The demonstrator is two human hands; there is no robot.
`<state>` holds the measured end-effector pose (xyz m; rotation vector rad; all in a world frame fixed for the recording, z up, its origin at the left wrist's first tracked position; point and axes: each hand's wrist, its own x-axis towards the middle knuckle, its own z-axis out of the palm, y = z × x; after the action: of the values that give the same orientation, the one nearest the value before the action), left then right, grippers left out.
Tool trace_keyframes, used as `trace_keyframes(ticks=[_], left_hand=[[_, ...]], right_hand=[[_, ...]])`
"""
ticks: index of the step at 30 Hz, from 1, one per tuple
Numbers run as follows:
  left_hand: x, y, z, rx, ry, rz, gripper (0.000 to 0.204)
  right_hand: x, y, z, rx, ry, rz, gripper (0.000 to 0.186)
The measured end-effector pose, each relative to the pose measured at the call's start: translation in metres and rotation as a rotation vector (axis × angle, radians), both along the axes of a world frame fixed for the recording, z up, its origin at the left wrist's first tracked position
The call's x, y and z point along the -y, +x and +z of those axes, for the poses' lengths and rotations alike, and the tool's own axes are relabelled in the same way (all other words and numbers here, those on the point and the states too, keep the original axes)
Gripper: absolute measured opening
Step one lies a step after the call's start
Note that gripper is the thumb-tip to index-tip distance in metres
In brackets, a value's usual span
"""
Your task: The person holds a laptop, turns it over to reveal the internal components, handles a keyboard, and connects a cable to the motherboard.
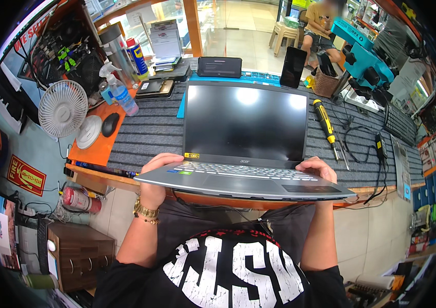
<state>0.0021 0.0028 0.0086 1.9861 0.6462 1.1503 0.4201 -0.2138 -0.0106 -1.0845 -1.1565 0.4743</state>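
A grey laptop (238,180) with its lid raised and its screen dark is held at the near edge of the workbench. Its front edge juts out past the bench toward me and looks tilted up. My left hand (157,173) grips the left side of the base, thumb on top near the hinge and the other fingers underneath, out of sight. On the opposite side my right hand (318,170) holds the base the same way, its fingers partly hidden below. Right of the screen lies a yellow and black screwdriver (325,122), apart from both hands.
A white fan (63,108), spray bottle (120,95) and black mouse (110,124) stand at the left. Behind the laptop are a propped phone (220,66) and a dark upright device (293,68). Cables, a teal microscope stand (364,61) and a keyboard (401,124) occupy the right. Another person (321,25) sits beyond.
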Motion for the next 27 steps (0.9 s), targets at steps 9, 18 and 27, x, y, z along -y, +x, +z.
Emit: trace_keyframes(ticks=[9, 18, 27], left_hand=[[-0.0025, -0.0012, -0.0032, 0.002, 0.026, -0.010, 0.060], [-0.0023, 0.0000, -0.0026, 0.013, 0.008, -0.017, 0.078], [-0.0059, -0.0016, -0.0079, 0.011, 0.038, -0.023, 0.074]], right_hand=[[0.0003, 0.0005, -0.0014, -0.033, -0.006, 0.017, 0.064], [-0.0005, -0.0005, 0.0032, 0.009, 0.004, -0.001, 0.063], [-0.0002, -0.0012, 0.0033, 0.024, 0.010, -0.004, 0.063]])
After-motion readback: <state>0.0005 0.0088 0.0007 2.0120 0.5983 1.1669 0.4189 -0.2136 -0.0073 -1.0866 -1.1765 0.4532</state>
